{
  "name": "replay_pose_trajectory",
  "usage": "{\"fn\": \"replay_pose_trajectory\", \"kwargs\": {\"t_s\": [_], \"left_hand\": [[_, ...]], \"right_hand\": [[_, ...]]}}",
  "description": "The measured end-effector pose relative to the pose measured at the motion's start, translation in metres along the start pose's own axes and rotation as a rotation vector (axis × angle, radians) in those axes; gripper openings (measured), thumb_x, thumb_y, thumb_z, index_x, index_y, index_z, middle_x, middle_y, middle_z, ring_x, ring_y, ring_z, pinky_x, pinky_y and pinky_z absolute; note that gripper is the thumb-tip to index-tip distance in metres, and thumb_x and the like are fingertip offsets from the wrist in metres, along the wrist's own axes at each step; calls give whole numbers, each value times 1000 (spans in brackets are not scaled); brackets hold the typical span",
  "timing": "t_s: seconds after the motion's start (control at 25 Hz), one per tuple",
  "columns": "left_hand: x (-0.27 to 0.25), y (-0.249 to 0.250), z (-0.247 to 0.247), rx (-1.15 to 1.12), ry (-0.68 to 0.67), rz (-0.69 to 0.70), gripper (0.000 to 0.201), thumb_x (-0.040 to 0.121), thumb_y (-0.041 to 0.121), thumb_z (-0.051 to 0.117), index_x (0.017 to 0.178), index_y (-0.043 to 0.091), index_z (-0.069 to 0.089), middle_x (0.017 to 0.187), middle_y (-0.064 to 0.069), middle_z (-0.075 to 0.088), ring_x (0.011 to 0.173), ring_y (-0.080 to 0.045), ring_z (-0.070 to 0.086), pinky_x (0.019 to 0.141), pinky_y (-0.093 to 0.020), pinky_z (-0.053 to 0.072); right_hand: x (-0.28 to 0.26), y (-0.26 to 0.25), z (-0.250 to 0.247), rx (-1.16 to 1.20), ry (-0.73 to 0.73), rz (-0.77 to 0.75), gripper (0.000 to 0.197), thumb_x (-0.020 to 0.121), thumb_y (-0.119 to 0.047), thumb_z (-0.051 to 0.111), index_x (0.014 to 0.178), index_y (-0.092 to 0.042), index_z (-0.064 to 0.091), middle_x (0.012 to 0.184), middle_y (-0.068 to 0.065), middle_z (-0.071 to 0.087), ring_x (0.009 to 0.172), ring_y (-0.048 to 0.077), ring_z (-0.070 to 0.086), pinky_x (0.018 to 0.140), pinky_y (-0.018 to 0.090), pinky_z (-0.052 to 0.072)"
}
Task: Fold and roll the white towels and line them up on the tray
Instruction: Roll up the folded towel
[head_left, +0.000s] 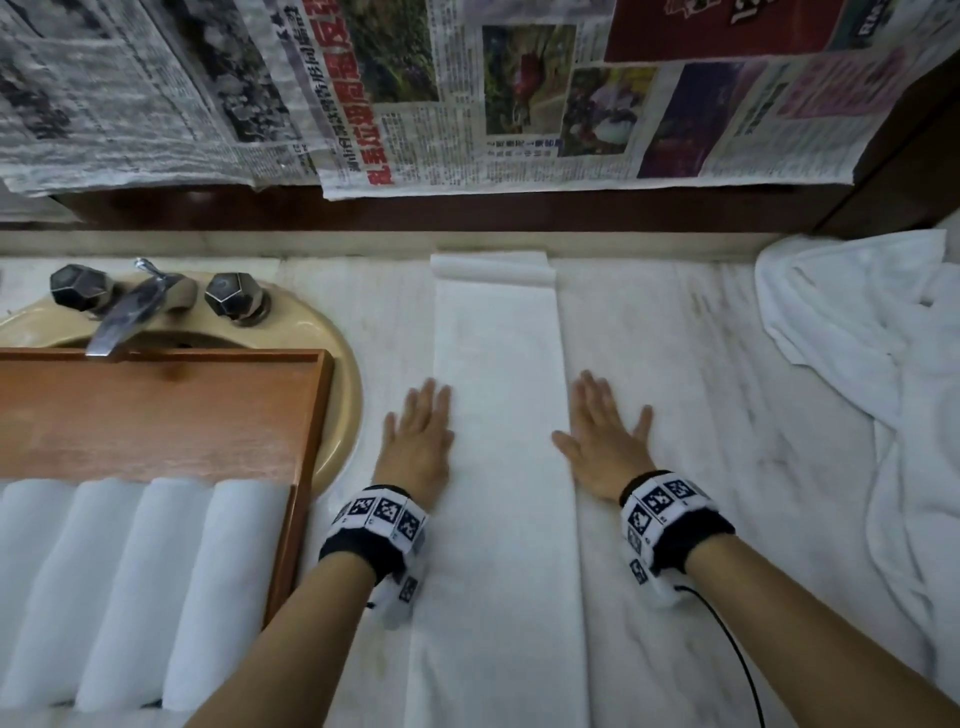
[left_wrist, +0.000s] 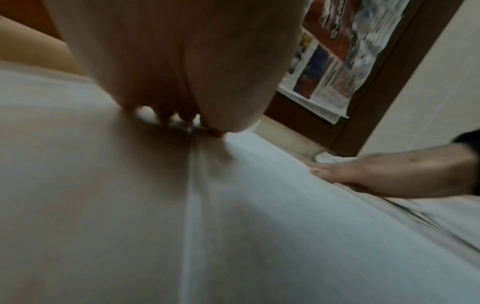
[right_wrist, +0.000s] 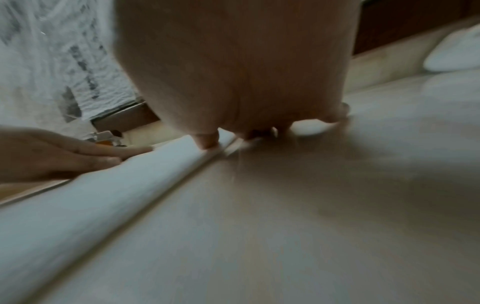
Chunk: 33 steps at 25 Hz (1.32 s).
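A white towel (head_left: 498, 415) lies folded into a long narrow strip on the marble counter, running away from me, its far end turned over. My left hand (head_left: 421, 431) lies flat along the strip's left edge with straight fingers. My right hand (head_left: 605, 439) lies flat at its right edge, fingers spread, thumb on the towel. The wooden tray (head_left: 171, 415) sits at left over the sink, with several rolled white towels (head_left: 135, 587) side by side at its near end. In the left wrist view the towel (left_wrist: 259, 205) stretches below my palm; in the right wrist view its folded edge (right_wrist: 116, 185) shows.
A beige sink (head_left: 340, 374) with a metal tap (head_left: 124, 312) and two dark knobs lies under the tray. A heap of loose white towels (head_left: 872, 353) fills the right of the counter. Newspaper (head_left: 467, 88) covers the wall behind. A black cable (head_left: 737, 660) trails from my right wristband.
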<state>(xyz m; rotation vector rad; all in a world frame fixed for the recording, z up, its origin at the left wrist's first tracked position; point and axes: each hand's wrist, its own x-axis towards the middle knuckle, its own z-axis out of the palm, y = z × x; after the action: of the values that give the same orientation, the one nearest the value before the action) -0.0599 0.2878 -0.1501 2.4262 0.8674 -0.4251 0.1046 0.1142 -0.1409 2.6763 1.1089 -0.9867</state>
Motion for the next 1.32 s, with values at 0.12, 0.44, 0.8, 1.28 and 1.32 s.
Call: {"fn": "replay_pose_trajectory", "kwargs": {"t_s": [0.12,0.44,0.8,1.28,1.32], "left_hand": [[-15,11,3,-24,50,-69,57,106,25,20,154,15,-8,160,-2,-20,148,-23,-15,118,-48,-5],[-94,-24,42,-19,77,-175,57,105,28,17,153,16,-12,159,-3,-24,147,-24,-19,118,-53,-7],[-136,-44,58,6,111,-171,55,104,24,24,154,12,6,163,-5,-6,149,-22,-3,118,-50,5],[-169,-11,72,-443,289,-440,26,82,25,73,107,19,69,102,-4,70,98,-26,63,85,-33,51],[-168,-12,73,-447,282,-441,25,82,24,73,106,20,69,101,-4,70,98,-26,63,84,-32,51]], "right_hand": [[-31,-18,13,31,19,-16,70,102,-46,18,146,-16,-28,149,-4,-42,140,14,-34,111,62,-16],[-98,-13,67,79,18,128,69,102,-46,14,148,-15,-26,151,-3,-39,142,15,-30,111,66,-12],[-126,-31,86,42,95,185,68,103,-44,19,151,-15,-18,155,-1,-32,144,19,-28,110,67,-13],[-90,-151,51,-748,174,-798,24,96,-14,48,111,-18,66,118,2,56,117,26,44,77,35,38],[-88,-153,50,-777,161,-796,25,96,-13,47,110,-18,66,118,1,57,117,26,44,77,34,37]]}}
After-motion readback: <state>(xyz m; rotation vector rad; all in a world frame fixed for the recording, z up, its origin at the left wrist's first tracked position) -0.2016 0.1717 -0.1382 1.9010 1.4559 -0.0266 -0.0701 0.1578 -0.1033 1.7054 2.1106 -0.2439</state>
